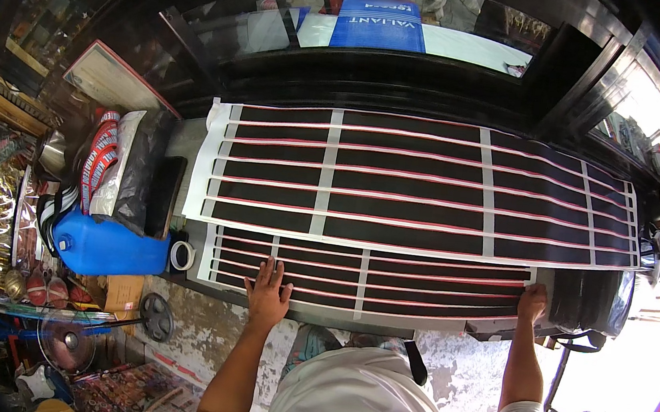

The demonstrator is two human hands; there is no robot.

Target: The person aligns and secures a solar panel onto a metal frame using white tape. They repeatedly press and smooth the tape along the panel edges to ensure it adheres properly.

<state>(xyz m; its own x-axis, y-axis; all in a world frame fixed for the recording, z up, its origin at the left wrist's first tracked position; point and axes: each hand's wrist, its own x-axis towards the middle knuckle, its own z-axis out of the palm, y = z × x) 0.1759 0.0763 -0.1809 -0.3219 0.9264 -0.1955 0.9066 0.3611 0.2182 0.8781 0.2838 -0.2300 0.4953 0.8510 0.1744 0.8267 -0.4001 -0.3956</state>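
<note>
the striped sheet (323, 272) at six o'clock looks taped in rows; what remains is unclear. left hand (267, 296) spreads its fingers there; right hand (532, 302) curls at three o'clock, pinch unclear.

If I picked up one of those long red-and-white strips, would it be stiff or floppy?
Probably floppy: the strips look thin and very long, and some bend toward the right end. Each is likely light too, being so narrow. One may not lift freely, though, since grey bands run across them and might be holding them down.
</note>
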